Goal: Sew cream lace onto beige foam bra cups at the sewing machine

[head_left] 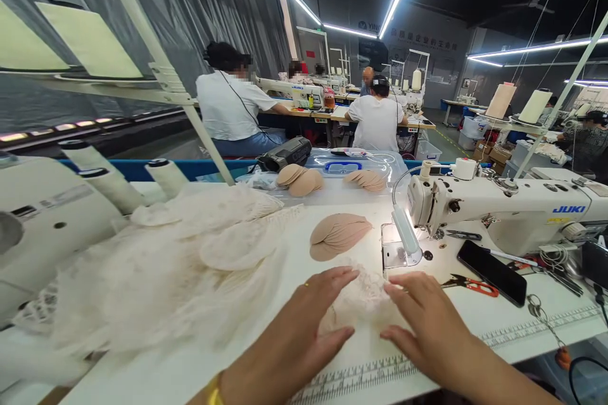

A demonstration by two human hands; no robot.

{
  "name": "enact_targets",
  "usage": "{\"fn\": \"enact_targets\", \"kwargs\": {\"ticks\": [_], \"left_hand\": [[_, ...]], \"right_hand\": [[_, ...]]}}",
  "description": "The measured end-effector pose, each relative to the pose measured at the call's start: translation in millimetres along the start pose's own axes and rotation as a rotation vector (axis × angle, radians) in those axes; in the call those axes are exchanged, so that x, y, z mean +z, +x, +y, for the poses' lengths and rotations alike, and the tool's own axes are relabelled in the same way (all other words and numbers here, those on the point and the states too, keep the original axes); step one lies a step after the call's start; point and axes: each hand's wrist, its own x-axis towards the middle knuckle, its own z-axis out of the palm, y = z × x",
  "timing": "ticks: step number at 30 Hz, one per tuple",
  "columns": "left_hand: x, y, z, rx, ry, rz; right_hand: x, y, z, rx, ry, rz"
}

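My left hand and my right hand lie flat on the white sewing table, fingers stretched out. Between them sits a small cream lace piece over a beige pad, and both hands press on its edges. Just beyond it stands the needle area of a white JUKI sewing machine, with its lamp pointing toward me. A fan of beige foam cups rests on the table behind the lace piece.
A heap of cream lace fabric fills the left of the table. More beige cups lie further back by a clear plastic box. A black phone and red-handled snips lie at right. Other people sew at benches behind.
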Motion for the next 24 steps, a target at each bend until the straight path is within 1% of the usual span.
{"fn": "enact_targets", "kwargs": {"ticks": [1,2,3,4,5,7,8,9,10,12,14,16,19,21,24], "left_hand": [[14.9,-4.1,-2.1,0.039,-0.007,0.034],[25.2,-8.2,-7.4,0.056,0.000,0.069],[30.2,-11.7,-15.6,0.039,0.027,0.074],[29.8,-14.3,-25.7,0.009,0.063,0.051],[24.7,-16.0,-36.4,-0.050,0.106,0.009],[6.0,-16.4,-54.3,-0.200,0.187,-0.066],[-4.1,-15.2,-59.1,-0.260,0.205,-0.086],[-12.6,-13.3,-60.1,-0.290,0.195,-0.096],[-18.4,-10.7,-57.2,-0.291,0.156,-0.100],[-20.9,-3.0,-41.6,-0.243,-0.006,-0.113],[-14.7,7.8,-19.5,-0.217,-0.222,-0.142],[-6.9,20.3,1.1,-0.232,-0.405,-0.175],[-0.4,35.9,20.7,-0.247,-0.568,-0.200],[0.5,41.0,27.7,-0.246,-0.645,-0.213],[0.2,41.5,35.3,-0.223,-0.641,-0.208]], "right_hand": [[10.5,10.3,-10.2,-0.018,0.020,-0.029],[19.1,19.5,-17.2,-0.020,0.038,-0.083],[25.2,27.0,-21.0,0.026,0.054,-0.142],[28.0,32.4,-21.8,0.084,0.099,-0.187],[27.7,35.5,-20.4,0.157,0.179,-0.217],[20.1,35.7,-14.3,0.323,0.431,-0.235],[14.6,33.4,-11.0,0.392,0.577,-0.232],[9.4,30.1,-8.3,0.445,0.712,-0.232],[5.0,26.2,-6.3,0.481,0.826,-0.233],[-0.1,18.0,-4.5,0.508,0.997,-0.237],[-1.7,10.6,-3.9,0.532,1.118,-0.247],[-2.7,5.0,-2.5,0.575,1.218,-0.269],[-6.3,2.3,1.2,0.629,1.361,-0.265],[-8.8,4.9,2.2,0.633,1.398,-0.223],[-9.3,12.3,-1.3,0.612,1.314,-0.175]]}}
